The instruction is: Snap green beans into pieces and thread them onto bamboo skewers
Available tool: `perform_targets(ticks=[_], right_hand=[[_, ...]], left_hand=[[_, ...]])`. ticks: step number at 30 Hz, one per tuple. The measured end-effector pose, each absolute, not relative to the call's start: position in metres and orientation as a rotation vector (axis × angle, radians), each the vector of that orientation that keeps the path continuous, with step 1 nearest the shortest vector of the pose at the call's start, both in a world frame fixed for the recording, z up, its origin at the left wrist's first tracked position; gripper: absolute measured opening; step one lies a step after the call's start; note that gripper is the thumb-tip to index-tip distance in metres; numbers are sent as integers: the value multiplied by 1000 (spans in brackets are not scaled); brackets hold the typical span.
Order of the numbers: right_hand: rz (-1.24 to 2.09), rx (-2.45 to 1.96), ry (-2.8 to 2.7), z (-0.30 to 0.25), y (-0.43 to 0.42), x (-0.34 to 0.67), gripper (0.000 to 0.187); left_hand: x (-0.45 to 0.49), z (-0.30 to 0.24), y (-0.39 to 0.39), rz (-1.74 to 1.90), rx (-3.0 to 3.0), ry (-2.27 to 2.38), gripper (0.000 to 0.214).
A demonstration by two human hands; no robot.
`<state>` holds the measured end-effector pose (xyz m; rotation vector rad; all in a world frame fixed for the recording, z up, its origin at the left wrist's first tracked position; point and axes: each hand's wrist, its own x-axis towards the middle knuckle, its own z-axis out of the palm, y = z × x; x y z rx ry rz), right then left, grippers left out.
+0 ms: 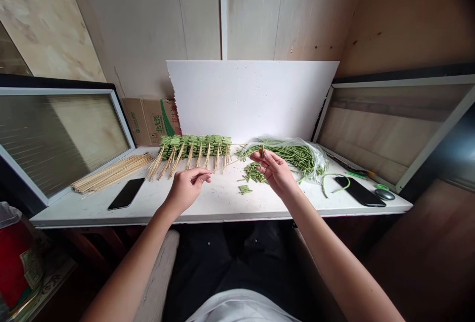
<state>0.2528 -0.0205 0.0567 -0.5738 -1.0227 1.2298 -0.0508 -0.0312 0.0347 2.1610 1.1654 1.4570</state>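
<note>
My left hand [186,187] is closed in a pinch on a thin bamboo skewer [227,164] that points right towards my other hand. My right hand [275,171] is closed on a short green bean piece [262,152], held just past the skewer's tip. Below it lies a small heap of cut bean pieces [254,172] on the white table [208,203]. Long green beans [297,156] lie in a clear plastic bag behind my right hand. A row of finished bean skewers [193,149] lies at the back, left of centre.
A bundle of bare skewers [111,173] lies at the left beside a black phone [126,193]. A second phone [359,191] and a small dark round object [385,194] sit at the right. White board [252,99] and cardboard box [152,121] stand behind.
</note>
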Motion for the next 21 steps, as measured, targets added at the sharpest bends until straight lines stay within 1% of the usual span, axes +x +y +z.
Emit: perform_targets(ticks=[17,21], right_hand=[[1179,-657,-1015,51,-19,251,35],[1194,-647,-1004,50,-18,249,37]], left_hand=[[-47,38,-35,1412,2179,1192,30],[-46,37,-35,1409,2163,1186,31]])
